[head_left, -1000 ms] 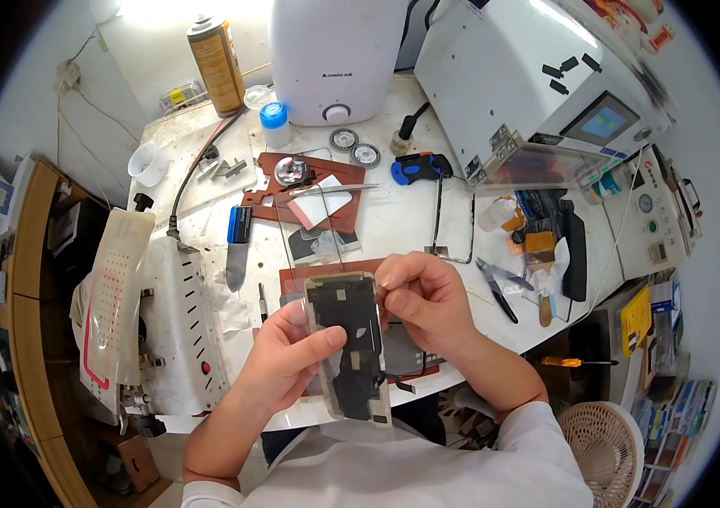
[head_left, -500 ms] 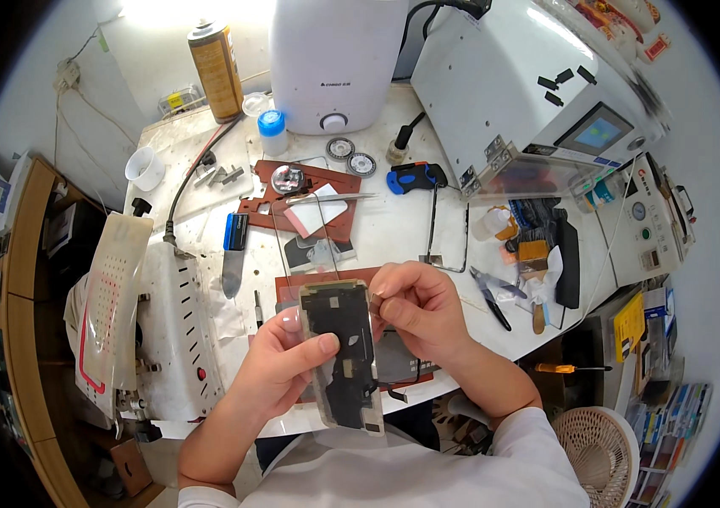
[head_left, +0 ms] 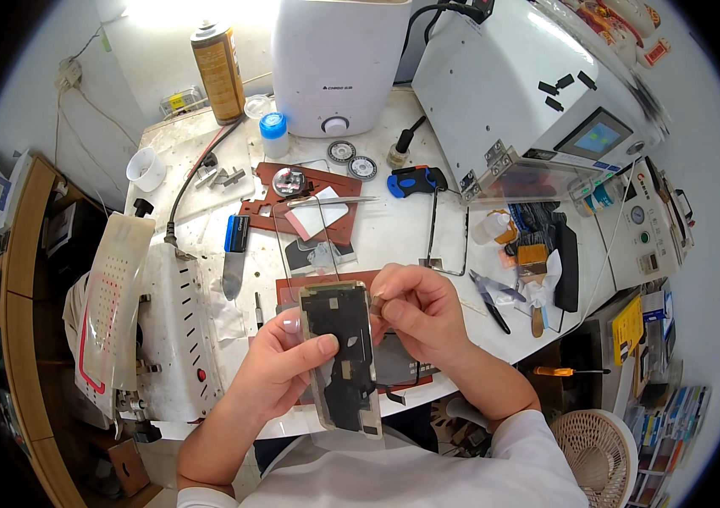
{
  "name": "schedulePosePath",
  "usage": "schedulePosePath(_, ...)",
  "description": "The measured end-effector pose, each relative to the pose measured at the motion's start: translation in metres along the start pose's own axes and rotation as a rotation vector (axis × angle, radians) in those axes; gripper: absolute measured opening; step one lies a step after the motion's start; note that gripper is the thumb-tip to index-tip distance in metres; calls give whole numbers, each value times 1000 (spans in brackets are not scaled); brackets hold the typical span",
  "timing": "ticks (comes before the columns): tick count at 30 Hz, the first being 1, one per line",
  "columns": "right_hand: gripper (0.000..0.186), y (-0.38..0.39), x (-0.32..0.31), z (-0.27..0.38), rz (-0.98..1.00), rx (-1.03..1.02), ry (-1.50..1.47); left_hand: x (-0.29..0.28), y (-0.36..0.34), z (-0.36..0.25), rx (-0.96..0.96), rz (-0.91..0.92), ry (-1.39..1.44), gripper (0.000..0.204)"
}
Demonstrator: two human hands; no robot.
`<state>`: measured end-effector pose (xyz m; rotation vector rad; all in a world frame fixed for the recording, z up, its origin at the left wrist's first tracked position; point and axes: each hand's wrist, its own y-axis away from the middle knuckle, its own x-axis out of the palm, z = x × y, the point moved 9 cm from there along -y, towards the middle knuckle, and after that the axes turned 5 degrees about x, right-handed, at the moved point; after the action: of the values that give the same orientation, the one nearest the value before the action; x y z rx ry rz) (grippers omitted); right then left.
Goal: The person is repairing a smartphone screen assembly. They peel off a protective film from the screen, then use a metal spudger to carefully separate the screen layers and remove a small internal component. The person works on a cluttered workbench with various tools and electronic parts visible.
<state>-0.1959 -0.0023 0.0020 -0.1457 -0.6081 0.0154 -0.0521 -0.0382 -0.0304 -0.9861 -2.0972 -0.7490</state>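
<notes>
My left hand (head_left: 279, 360) grips a phone screen panel (head_left: 344, 389) by its left side, thumb lying on the dark back of the panel. The panel is held tilted above the bench's near edge, its pale rim showing. At the panel's upper right edge, my right hand (head_left: 417, 309) is closed in a pinch. A small brownish bit shows at its fingertips, too small to name. Beneath both hands lies a red-brown mat (head_left: 368, 279), mostly hidden by the panel and hands.
A white heating plate machine (head_left: 175, 330) with a raised cover stands at left. Behind lie a red-brown fixture (head_left: 339, 190), tweezers (head_left: 334, 201) and a blue-handled wire cutter tool (head_left: 417, 179). Pliers (head_left: 491, 303) rest at right, below a large white machine (head_left: 512, 93). A scraper blade (head_left: 234, 254) lies left.
The hands and panel stay nearly in place, the right fingers still pinched at the panel's edge. The whole view shifts very slightly.
</notes>
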Motion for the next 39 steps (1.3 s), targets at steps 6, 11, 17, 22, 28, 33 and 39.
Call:
schedulePosePath(6, 14, 0, 1, 2, 11, -5, 21, -1, -1, 2, -9, 13, 5, 40)
schedulePosePath(11, 14, 1, 1, 1, -1, 3, 49, 1, 0, 2, -25, 7, -4, 41)
schedulePosePath(17, 15, 1, 1, 0, -7, 5, 31, 2, 0, 1, -4, 12, 2, 37)
schedulePosePath(22, 16, 1, 1, -2, -1, 9, 12, 2, 1, 0, 5, 25, -12, 35)
schedulePosePath(28, 15, 1, 2, -1, -4, 17, 9, 6, 0, -2, 13, 45, 17, 35)
schedulePosePath(33, 17, 2, 0, -2, 48, -10, -38, 9, 1, -3, 6, 69, 38, 37)
schedulePosePath(39, 17, 2, 1, -4, 54, -6, -25, 7, 1, -3, 16, 70, 57, 36)
